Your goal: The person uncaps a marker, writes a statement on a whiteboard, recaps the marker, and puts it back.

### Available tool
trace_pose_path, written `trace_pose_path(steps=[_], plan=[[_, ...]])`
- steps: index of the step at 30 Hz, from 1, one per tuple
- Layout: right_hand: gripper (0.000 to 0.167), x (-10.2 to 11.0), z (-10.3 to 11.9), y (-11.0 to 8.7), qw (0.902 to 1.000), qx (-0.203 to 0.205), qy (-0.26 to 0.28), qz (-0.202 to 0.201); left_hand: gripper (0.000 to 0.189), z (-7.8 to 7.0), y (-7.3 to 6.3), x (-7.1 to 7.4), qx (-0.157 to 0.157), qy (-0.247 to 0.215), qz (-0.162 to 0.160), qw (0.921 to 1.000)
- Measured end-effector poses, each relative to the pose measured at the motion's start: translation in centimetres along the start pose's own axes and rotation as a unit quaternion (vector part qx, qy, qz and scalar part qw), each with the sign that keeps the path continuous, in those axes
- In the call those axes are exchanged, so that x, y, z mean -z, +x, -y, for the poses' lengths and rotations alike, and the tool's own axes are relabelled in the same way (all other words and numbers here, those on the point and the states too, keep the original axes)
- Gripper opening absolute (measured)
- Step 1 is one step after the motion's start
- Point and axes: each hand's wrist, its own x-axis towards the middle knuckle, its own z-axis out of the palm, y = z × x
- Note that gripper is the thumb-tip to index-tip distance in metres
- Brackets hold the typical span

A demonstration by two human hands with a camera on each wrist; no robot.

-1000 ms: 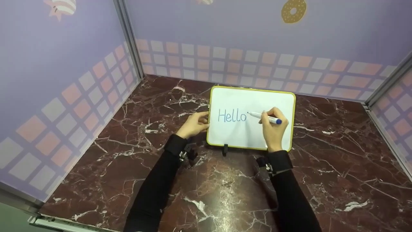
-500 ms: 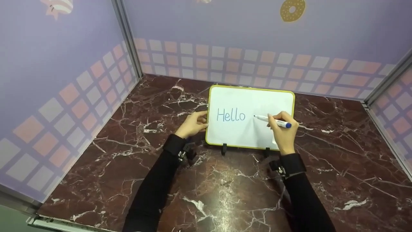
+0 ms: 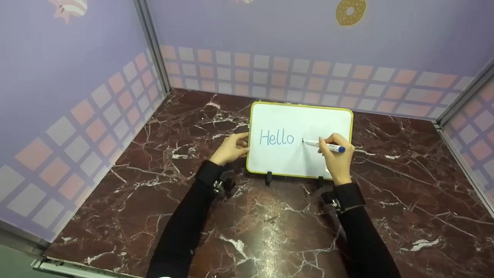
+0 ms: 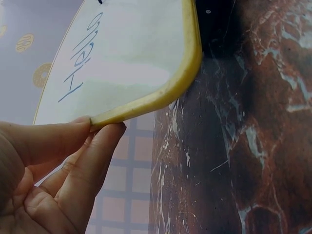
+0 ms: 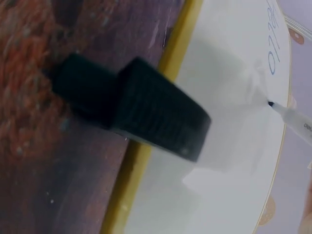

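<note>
A whiteboard [image 3: 285,162] with a yellow frame stands tilted back on the table, "Hello" written in blue on its left half. My left hand [image 3: 230,149] pinches the board's left edge; in the left wrist view the thumb [image 4: 58,139] lies on the front and a finger behind the yellow rim [image 4: 146,103]. My right hand [image 3: 337,156] grips a white marker [image 3: 312,143] with a blue end. Its dark tip meets the board to the right of the "o", where a short stroke shows. In the right wrist view the marker [image 5: 297,122] enters from the right, tip at the white surface.
Two black stand feet [image 3: 269,178] hold the board's lower edge. The table [image 3: 135,216] is dark red marble-patterned. Behind it rises a lilac wall [image 3: 251,34] with pink and white squares. A blurred black clip-like part [image 5: 161,109] blocks part of the right wrist view.
My right hand has moved right with the marker, from beside the "o" to past a gap, and then slightly left onto the board. A short stroke now shows there. The left hand keeps its hold.
</note>
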Motion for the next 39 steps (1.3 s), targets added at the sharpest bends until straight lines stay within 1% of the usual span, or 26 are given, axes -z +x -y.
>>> trace_pose_path(steps=[4, 10, 13, 20, 24, 27, 30, 33, 39], plan=[[0.024, 0.2, 0.0, 0.2, 0.9999, -0.005, 0.009, -0.001, 0.059, -0.1, -0.1, 0.0, -0.002, -0.003, 0.002, 1.0000], [0.024, 0.2, -0.2, 0.2, 0.9996, -0.003, 0.010, -0.028, 0.059, 0.1, 0.0, 0.0, -0.005, -0.004, 0.002, 1.0000], [0.023, 0.3, -0.2, 0.2, 0.9993, -0.003, 0.013, -0.034, 0.059, 0.1, 0.0, 0.0, -0.004, -0.004, 0.002, 1.0000], [0.025, 0.5, 0.0, 0.3, 0.9997, 0.005, 0.007, -0.021, 0.059, 0.0, -0.1, 0.0, -0.001, -0.011, 0.005, 0.9999], [0.026, 0.7, -0.1, 0.4, 0.9996, 0.010, 0.019, -0.019, 0.060, 0.0, -0.1, 0.1, 0.001, -0.009, 0.008, 0.9999], [0.026, 0.8, -0.2, 0.5, 0.9993, 0.008, 0.021, -0.030, 0.059, 0.1, -0.1, 0.1, 0.000, -0.004, 0.010, 0.9999], [0.026, 0.9, -0.4, 0.5, 0.9989, 0.000, 0.011, -0.046, 0.059, 0.1, -0.1, 0.2, -0.003, -0.003, 0.012, 0.9999], [0.025, 1.0, -0.5, 0.6, 0.9980, -0.003, 0.019, -0.060, 0.059, 0.1, -0.1, 0.1, -0.005, -0.003, 0.012, 0.9999], [0.026, 1.2, -0.5, 0.7, 0.9961, 0.011, 0.034, -0.081, 0.059, 0.1, 0.0, 0.0, -0.007, 0.000, 0.007, 0.9999]])
